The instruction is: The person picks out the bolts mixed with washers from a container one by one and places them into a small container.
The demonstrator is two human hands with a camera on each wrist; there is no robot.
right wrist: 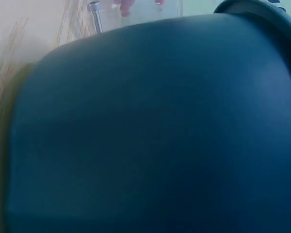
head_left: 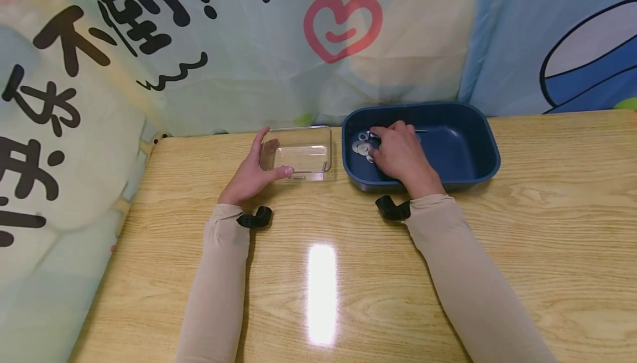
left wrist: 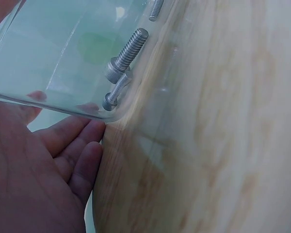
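My left hand [head_left: 252, 174] holds the left end of a clear plastic box [head_left: 322, 176], thumb along the front and fingers at the back left corner. A socket-head screw [left wrist: 131, 48] lies inside along one wall; a similar shape beside it may be a reflection. Part of another threaded shaft [left wrist: 156, 9] shows higher up. My right hand [head_left: 402, 155] reaches into a dark blue bin [head_left: 460, 153], at the left part of its floor. Thumb and forefinger are apart, touching or close to flat washers [head_left: 361, 148] and small metal parts. The other fingertips are hidden.
Both containers stand side by side at the back of a wooden table [head_left: 368, 274], against a printed cloth [head_left: 423, 36]. In the right wrist view the bin's outer wall [right wrist: 150, 121] hides the right hand. Each wrist wears a black camera mount [head_left: 256, 218].
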